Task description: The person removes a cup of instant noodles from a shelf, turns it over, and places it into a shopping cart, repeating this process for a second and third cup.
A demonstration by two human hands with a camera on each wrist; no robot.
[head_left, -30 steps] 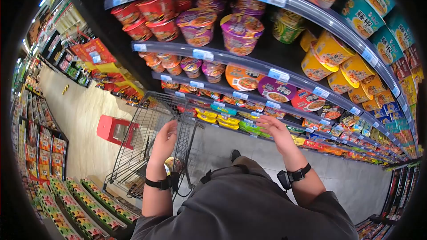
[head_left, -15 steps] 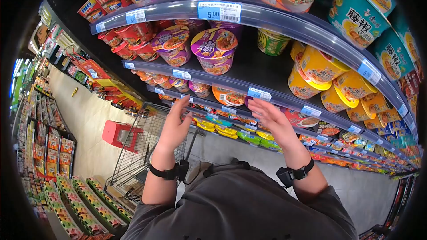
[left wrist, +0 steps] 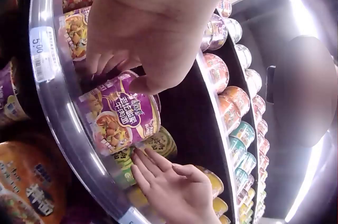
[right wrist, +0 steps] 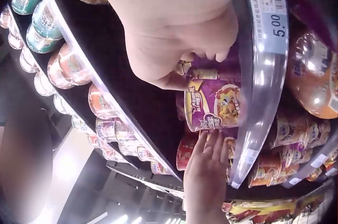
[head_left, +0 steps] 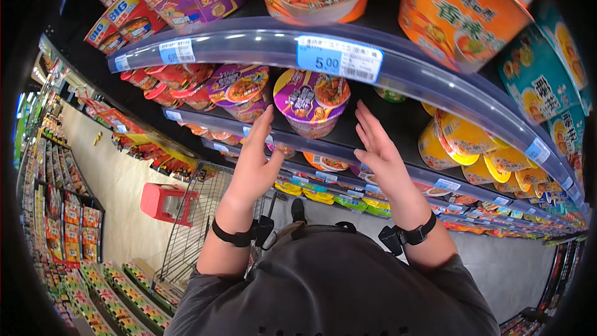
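A purple instant noodle cup [head_left: 311,102] stands at the front of a shelf, between my two hands. My left hand [head_left: 255,158] is just to its left, fingers extended and thumb apart. On the other side my right hand [head_left: 380,149] reaches up with straight fingers, a small gap from the cup in the head view. The left wrist view shows the same purple cup [left wrist: 121,110] beside the left thumb, with the right hand [left wrist: 174,187] facing it, palm open. In the right wrist view, the left fingertips overlap the cup's [right wrist: 214,100] edge.
Another purple cup [head_left: 239,90] and red cups sit to the left on that shelf; yellow noodle tubs [head_left: 457,140] are stacked to the right. The shelf rail above [head_left: 249,43] carries price tags. A wire shopping cart [head_left: 193,224] and a red stool [head_left: 166,204] stand at left.
Both hands have moved up and forward to either side of the purple cup. The head view has come closer to the shelves, and the upper rail now appears larger and lower.
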